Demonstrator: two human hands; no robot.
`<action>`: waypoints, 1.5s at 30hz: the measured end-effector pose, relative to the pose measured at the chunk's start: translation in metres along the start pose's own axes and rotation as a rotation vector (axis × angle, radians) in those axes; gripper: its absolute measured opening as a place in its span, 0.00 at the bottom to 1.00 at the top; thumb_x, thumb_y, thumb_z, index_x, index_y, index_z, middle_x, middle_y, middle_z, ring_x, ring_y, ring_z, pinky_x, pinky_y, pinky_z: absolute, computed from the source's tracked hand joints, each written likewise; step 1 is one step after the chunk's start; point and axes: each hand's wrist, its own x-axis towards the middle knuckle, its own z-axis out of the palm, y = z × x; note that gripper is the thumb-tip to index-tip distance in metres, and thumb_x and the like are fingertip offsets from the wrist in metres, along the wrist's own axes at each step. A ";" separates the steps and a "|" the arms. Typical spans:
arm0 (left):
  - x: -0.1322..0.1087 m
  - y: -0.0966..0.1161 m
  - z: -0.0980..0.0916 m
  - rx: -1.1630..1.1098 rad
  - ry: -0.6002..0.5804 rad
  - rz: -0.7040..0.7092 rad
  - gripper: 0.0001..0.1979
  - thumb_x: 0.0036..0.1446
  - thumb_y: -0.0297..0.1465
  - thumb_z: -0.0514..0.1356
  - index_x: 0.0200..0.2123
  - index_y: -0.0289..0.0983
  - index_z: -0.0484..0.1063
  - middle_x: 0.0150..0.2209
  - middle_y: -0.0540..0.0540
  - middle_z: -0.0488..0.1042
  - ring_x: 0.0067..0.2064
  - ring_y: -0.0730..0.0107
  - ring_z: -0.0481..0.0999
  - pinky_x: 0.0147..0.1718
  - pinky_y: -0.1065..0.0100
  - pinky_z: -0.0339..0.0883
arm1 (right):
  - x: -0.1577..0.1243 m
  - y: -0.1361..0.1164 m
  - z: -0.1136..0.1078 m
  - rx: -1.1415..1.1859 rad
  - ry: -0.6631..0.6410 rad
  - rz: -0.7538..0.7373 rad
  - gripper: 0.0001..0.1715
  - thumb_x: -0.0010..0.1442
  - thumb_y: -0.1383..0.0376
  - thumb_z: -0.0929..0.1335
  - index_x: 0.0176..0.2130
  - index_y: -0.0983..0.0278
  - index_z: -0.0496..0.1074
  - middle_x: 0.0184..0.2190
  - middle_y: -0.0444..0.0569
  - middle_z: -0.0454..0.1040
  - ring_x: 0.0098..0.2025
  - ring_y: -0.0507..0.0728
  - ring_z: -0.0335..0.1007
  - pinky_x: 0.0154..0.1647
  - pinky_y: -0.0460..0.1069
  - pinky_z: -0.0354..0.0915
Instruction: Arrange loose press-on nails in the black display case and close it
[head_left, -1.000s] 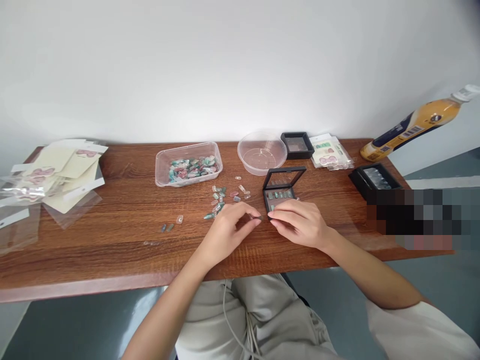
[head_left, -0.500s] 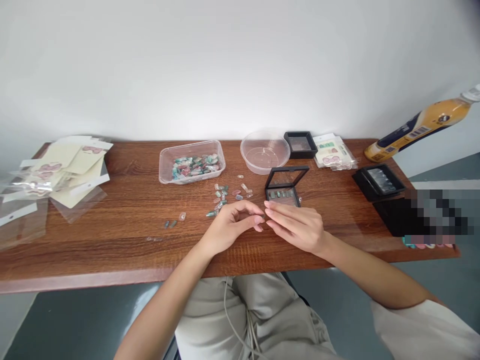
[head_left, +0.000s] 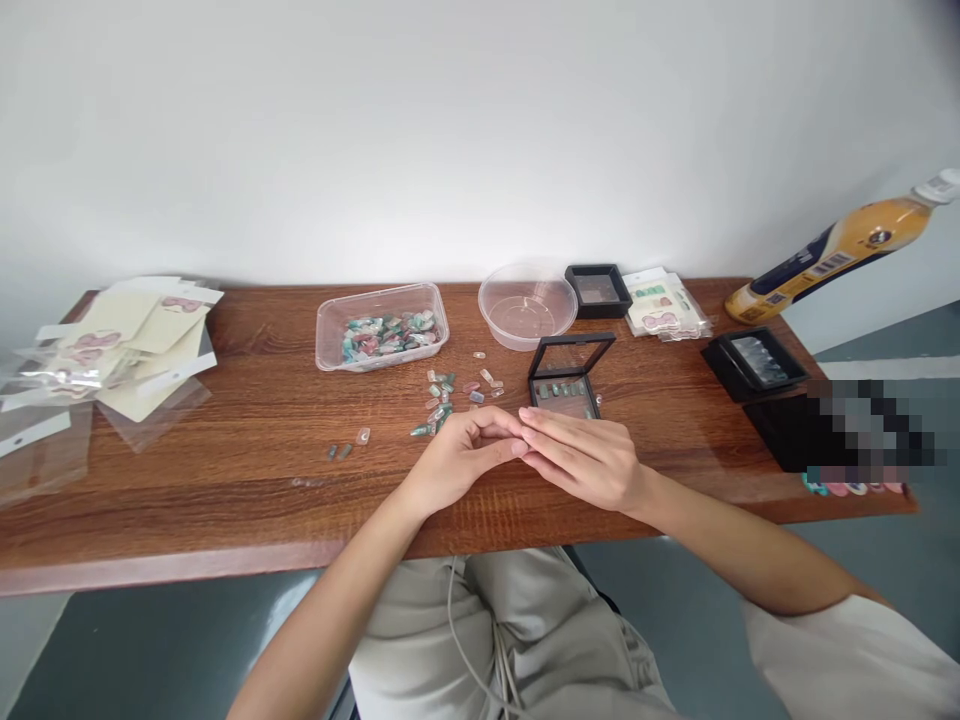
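Note:
My left hand (head_left: 469, 450) and my right hand (head_left: 585, 455) meet at the fingertips above the front of the table, both closed in a pinch. A small dark green press-on nail was visible between them a moment ago; the fingers now cover it. Just beyond stands an open black display case (head_left: 534, 393), its windowed lid tilted up and a row of green press-on nails (head_left: 564, 389) inside. Left of the case, loose green, pink and clear press-on nails (head_left: 442, 390) lie scattered. Two dark green nails (head_left: 339, 452) and a clear one (head_left: 363, 436) lie farther left.
At the back are a rectangular plastic tub (head_left: 324, 335) of nails, a round clear tub (head_left: 491, 325) and a small black box (head_left: 598, 290). Bagged cards (head_left: 142, 340) cover the left end. On the right are more cards (head_left: 664, 310), a bottle (head_left: 825, 250) and another black case (head_left: 724, 365).
My fingertips have closed together, hiding the small nail that showed between them. My right hand has shifted slightly left. The things on the table stay put.

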 end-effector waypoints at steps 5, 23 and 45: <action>-0.001 0.001 0.001 -0.012 0.000 -0.024 0.08 0.59 0.33 0.68 0.38 0.34 0.78 0.37 0.46 0.81 0.40 0.71 0.79 0.44 0.70 0.71 | 0.000 -0.001 -0.002 0.021 -0.006 0.041 0.31 0.59 0.73 0.74 0.61 0.62 0.71 0.46 0.50 0.82 0.48 0.58 0.81 0.50 0.50 0.79; -0.004 0.006 0.003 0.016 -0.089 -0.080 0.12 0.63 0.34 0.65 0.45 0.33 0.78 0.42 0.41 0.83 0.45 0.65 0.82 0.50 0.66 0.72 | 0.001 0.003 -0.004 -0.006 -0.026 0.083 0.13 0.62 0.68 0.72 0.48 0.61 0.75 0.32 0.46 0.79 0.32 0.52 0.77 0.33 0.47 0.72; -0.008 0.006 -0.002 0.068 -0.137 -0.129 0.18 0.65 0.37 0.61 0.55 0.34 0.73 0.43 0.40 0.81 0.35 0.70 0.80 0.42 0.64 0.75 | 0.004 0.026 -0.032 0.111 -0.321 0.218 0.05 0.65 0.66 0.70 0.43 0.62 0.74 0.38 0.49 0.78 0.38 0.55 0.75 0.36 0.49 0.69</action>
